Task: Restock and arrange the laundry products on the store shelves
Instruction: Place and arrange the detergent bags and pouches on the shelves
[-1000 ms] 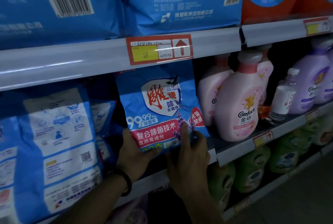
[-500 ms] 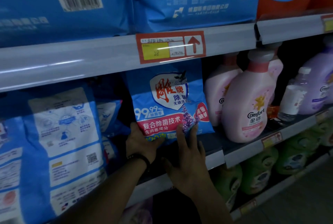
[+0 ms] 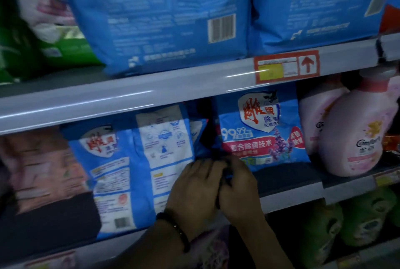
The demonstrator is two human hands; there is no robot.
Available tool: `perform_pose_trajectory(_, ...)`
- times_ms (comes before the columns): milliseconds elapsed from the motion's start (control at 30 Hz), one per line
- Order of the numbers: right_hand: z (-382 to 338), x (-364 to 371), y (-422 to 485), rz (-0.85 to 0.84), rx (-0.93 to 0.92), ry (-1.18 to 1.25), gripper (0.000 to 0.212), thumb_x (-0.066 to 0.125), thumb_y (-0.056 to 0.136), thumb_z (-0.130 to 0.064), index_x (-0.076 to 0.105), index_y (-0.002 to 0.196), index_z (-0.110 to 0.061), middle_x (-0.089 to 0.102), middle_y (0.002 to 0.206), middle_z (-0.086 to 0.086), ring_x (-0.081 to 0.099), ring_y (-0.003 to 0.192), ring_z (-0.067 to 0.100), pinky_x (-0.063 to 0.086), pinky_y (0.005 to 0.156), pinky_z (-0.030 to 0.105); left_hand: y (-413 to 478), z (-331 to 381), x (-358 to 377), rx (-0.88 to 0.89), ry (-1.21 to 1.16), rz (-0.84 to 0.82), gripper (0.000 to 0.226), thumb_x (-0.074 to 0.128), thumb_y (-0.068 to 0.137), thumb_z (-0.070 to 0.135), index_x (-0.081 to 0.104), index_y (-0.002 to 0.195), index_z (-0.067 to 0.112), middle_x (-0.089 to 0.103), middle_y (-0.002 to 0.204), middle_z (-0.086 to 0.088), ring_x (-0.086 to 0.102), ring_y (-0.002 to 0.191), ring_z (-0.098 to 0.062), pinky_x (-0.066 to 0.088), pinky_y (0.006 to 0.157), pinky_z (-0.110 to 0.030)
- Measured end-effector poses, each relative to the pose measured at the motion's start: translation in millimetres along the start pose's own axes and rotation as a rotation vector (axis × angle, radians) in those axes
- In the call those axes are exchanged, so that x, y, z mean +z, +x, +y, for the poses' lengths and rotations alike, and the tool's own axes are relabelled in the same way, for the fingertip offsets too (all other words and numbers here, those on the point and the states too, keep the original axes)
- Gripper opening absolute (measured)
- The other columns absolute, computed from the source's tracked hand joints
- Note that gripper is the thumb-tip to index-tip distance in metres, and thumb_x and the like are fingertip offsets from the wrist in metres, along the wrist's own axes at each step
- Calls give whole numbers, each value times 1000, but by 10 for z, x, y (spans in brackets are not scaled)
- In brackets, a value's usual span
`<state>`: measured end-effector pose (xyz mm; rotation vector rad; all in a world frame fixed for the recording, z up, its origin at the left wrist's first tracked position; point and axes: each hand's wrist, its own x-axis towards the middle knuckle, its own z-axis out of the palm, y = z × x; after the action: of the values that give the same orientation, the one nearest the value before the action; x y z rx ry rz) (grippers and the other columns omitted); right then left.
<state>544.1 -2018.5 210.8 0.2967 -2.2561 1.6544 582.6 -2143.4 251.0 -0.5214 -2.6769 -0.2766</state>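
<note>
Your left hand [image 3: 194, 190] and right hand [image 3: 239, 193] meet, fingers curled, at the lower left corner of the blue detergent bag [image 3: 259, 132], right of center on the shelf [image 3: 285, 176]. I cannot tell if either grip holds it.

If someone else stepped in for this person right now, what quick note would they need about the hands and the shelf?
Hands: left hand and right hand are side by side at the lower left corner of the small blue bag. It is too blurred to tell whether either grips it.
Things: the bag stands upright, front out, on the middle shelf, between a larger blue bag showing its back and the pink bottles.
Done: the small bag is on the shelf.
Left: probably square it up, then turn the back-facing bags, including the upper-shelf bags.
</note>
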Motion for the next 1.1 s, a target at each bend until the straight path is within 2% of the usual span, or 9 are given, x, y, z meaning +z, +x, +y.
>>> perform_pose_trajectory(100,-83,232,-103,-148,-88,-7,42,60,83,-20,68,124,-20,72,114,-6,66,108,10,48,96,17,-245,-243,-45,85,282,-45,63,45,73,26,66,130,8,70,125,-11,64,123,-29,33,116,-43)
perform_pose_trajectory(167,-87,363,-152,-209,-167,-60,46,62,85,-20,68,130,-18,72,121,-3,66,113,12,49,102,21,-358,-357,-76,102,361,-80,66,44,75,27,66,132,3,70,127,-14,63,127,-33,29,119,-46)
perform_pose_trajectory(300,-122,491,-212,-231,-245,-110,49,65,85,-16,67,134,-19,71,128,-4,65,118,9,47,106,20,-505,-463,-129,84,453,-118,57,47,81,26,65,130,4,68,123,-14,63,120,-33,34,121,-47)
perform_pose_trajectory(433,-232,642,-362,-272,-256,-80,56,63,84,-10,64,139,-19,69,136,-8,62,126,1,47,110,25,-684,-586,-206,35,462,-83,53,42,84,23,66,127,6,70,120,-13,65,117,-32,40,118,-47)
perform_pose_trajectory(533,-323,821,-491,-340,-228,-75,59,63,90,-10,58,147,-24,64,143,-12,57,132,-3,45,114,25,-891,-776,-214,13,455,-32,50,45,86,23,67,128,8,70,123,-13,65,119,-32,34,118,-47)
perform_pose_trajectory(767,-523,1112,-523,-477,-207,-234,60,64,93,-19,52,149,-37,61,142,-8,52,134,12,44,115,33,-1249,-1128,-388,-51,357,11,51,55,84,20,62,133,11,66,126,-7,63,118,-29,35,117,-45)
perform_pose_trajectory(867,-540,1064,-447,-335,-134,-328,46,69,96,-27,58,141,-29,62,136,0,56,128,18,50,108,36,-1415,-1322,-480,-164,327,51,49,67,79,26,65,126,12,67,116,-5,64,111,-31,35,113,-43)
perform_pose_trajectory(967,-495,953,-303,-158,-5,-376,47,78,92,-25,61,135,-18,61,132,8,57,125,25,51,105,35,-1612,-1679,-538,-324,383,50,58,64,74,26,64,129,7,68,111,-9,64,105,-36,37,109,-49)
perform_pose_trajectory(1100,-468,834,-123,-146,195,-376,57,80,91,-28,53,138,-13,55,130,12,56,112,22,46,94,28,-1742,-2031,-573,-440,401,48,52,58,69,22,64,118,7,65,97,-10,64,94,-38,45,96,-57)
